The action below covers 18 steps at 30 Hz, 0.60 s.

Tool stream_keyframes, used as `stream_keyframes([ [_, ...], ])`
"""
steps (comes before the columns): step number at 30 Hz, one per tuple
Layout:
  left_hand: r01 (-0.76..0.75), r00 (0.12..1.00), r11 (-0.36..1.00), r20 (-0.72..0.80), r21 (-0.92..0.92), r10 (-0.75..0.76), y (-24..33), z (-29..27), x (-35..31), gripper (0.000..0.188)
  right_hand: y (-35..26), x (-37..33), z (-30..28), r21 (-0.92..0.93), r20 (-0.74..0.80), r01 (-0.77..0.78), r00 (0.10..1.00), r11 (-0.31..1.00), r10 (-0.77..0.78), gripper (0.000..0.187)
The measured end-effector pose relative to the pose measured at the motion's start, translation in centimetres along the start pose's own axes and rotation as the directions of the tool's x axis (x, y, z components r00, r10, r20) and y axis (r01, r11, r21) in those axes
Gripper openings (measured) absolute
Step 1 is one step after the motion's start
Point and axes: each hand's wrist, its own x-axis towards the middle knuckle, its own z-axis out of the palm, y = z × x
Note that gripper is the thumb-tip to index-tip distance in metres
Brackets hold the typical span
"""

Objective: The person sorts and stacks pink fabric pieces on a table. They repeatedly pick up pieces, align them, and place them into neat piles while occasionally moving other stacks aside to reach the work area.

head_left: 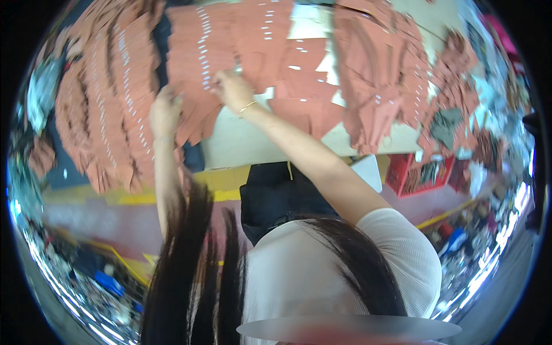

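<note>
Coral-coloured cut fabric pieces lie in overlapping rows on the table, many bearing small white stickers. Both hands are at the front end of the middle row, on a fabric piece (198, 109) whose lower part hangs loosely toward me. My left hand (165, 110) is closed at that piece's left edge, its fingertips pinching the cloth. My right hand (234, 91), with a gold bracelet (248, 106) at the wrist, has its fingers pinched on the piece's upper right, beside the sticker line. Slight blur softens the fingertips.
More coral stacks (109, 98) spread left, others (374, 69) right. A dark green scrap (446, 126) lies on the far-right pile. Below the table's front edge stands a red crate (417, 175) holding fabric bits. Light-coloured bundles (45, 95) sit at the far left.
</note>
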Motion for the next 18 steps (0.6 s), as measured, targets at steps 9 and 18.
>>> stream_keyframes([
  [9,-0.255,0.936,0.964,-0.229,0.08,0.267,5.4,1.6,-3.6,0.042,2.3,-6.3,-14.2,0.009,-0.173,0.314,0.936,0.949,-0.308,0.016],
  [18,0.582,0.795,0.469,0.585,-0.664,-0.158,9.8,12.3,-11.7,0.041,15.8,-14.2,-34.5,-0.677,-0.077,0.141,0.963,0.722,-0.259,0.023],
])
